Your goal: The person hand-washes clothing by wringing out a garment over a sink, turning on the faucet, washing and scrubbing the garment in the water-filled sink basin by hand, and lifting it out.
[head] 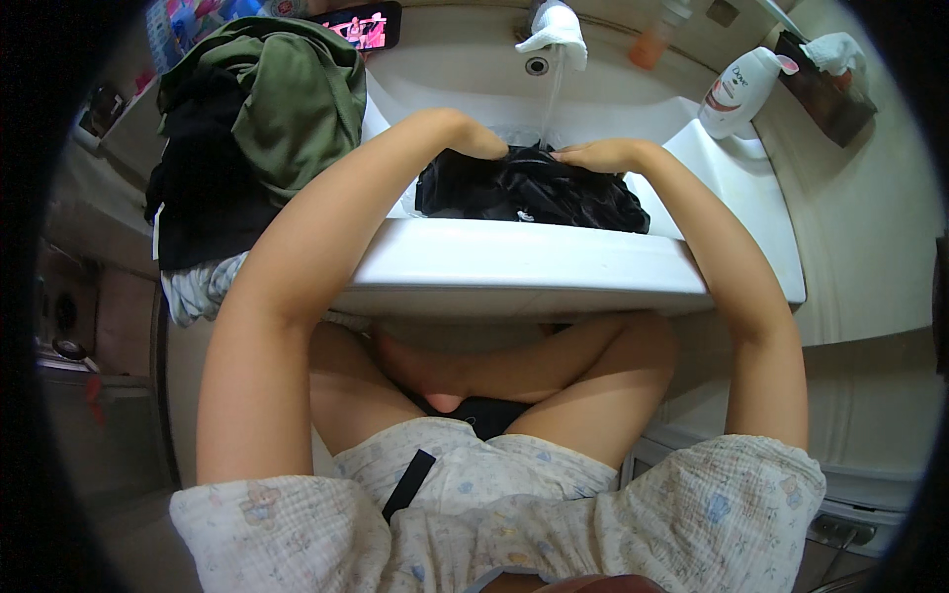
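Note:
A wet black garment (534, 189) with a shiny surface lies bunched in the front of the white sink (519, 252). My left hand (485, 141) grips its upper edge, fingertips hidden in the folds. My right hand (597, 154) holds the same edge a little to the right, its fingers laid over the cloth and pointing left. Between the two hands a thin stream of water (552, 96) falls onto the fabric. It runs from a faucet whose spout is wrapped in a white cloth (556, 30). A small pale mark shows near the garment's lower edge.
Olive-green cloth (296, 104) and black cloth (215, 193) are heaped on the left sink ledge. A phone (363, 28) with a lit screen lies behind them. On the right ledge stands a white Dove bottle (741, 93), near a dark box (830, 96). An orange bottle (656, 37) is at the back.

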The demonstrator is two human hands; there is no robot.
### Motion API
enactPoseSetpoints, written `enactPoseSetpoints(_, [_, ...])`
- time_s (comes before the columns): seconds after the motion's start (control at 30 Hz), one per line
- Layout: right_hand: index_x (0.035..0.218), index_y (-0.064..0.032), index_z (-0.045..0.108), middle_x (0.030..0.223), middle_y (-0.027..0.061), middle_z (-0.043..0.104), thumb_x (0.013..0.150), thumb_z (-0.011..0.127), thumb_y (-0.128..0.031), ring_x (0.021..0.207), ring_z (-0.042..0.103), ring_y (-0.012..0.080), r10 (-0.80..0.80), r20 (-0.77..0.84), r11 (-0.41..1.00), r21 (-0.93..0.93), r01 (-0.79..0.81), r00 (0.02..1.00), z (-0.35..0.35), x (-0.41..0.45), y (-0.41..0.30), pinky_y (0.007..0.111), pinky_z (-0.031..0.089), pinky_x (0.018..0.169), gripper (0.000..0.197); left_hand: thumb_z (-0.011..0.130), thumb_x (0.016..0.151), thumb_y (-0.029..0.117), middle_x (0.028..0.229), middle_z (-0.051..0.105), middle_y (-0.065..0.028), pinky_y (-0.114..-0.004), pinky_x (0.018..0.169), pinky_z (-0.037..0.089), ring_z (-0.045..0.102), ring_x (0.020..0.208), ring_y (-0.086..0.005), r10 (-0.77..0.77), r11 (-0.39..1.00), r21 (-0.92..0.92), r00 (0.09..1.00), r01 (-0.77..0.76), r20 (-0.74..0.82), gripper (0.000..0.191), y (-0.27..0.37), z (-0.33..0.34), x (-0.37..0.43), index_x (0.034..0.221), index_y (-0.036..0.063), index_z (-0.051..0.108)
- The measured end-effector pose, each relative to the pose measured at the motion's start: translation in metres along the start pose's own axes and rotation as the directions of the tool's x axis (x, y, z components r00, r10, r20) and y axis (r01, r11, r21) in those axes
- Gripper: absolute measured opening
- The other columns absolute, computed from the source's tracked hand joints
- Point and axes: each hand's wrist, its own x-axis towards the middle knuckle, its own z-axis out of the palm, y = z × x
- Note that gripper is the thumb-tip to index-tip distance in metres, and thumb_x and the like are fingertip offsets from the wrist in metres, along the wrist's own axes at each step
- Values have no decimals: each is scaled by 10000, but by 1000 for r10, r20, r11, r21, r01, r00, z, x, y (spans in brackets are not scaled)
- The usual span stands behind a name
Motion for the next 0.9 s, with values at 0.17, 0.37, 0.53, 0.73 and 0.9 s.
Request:
enactPoseSetpoints(0.17, [1326,-241,373,1351,84,378,808,375,-651,1206,395,287,64,-14,991,-119,-65,998,-8,-23,-13,473,453,841,661,355,839,429,1246,474,-192,-388,980,297,422,1174,-310,21,998,65,990,-12,-137,556,10,-1,-11,1173,17,520])
enactPoseSetpoints(0.37, [1194,-126,513,1210,142,496,792,403,-664,1124,468,292,-55,-105,975,-219,31,993,-9,-17,-1,420,451,830,681,393,857,466,1164,531,-199,-395,932,353,476,1104,-343,75,977,211,986,-42,-152,544,-6,0,13,1118,21,563])
enactPoseSetpoints(0.53, [916,-4,653,873,205,617,821,443,-597,872,579,323,-247,-369,968,-140,209,896,-18,-3,13,381,439,802,636,455,854,458,1034,595,-202,-406,858,407,535,1021,-340,101,978,199,970,-57,-223,501,-24,-6,21,1020,9,604])
enactPoseSetpoints(0.73, [890,-29,667,867,195,640,779,580,-488,822,609,319,-268,-520,960,-214,180,811,-15,-9,3,384,467,755,480,539,822,423,702,621,-158,-371,662,483,632,686,-262,19,999,47,988,-12,-153,473,-31,-6,22,904,-40,589])
enactPoseSetpoints(0.9, [863,-10,647,866,140,646,785,610,-395,802,614,242,-369,-716,927,-243,284,592,-24,-11,8,343,471,705,395,569,806,400,820,623,-155,-387,694,479,614,791,-287,196,957,288,778,-20,-597,418,-29,-8,16,919,-3,572])
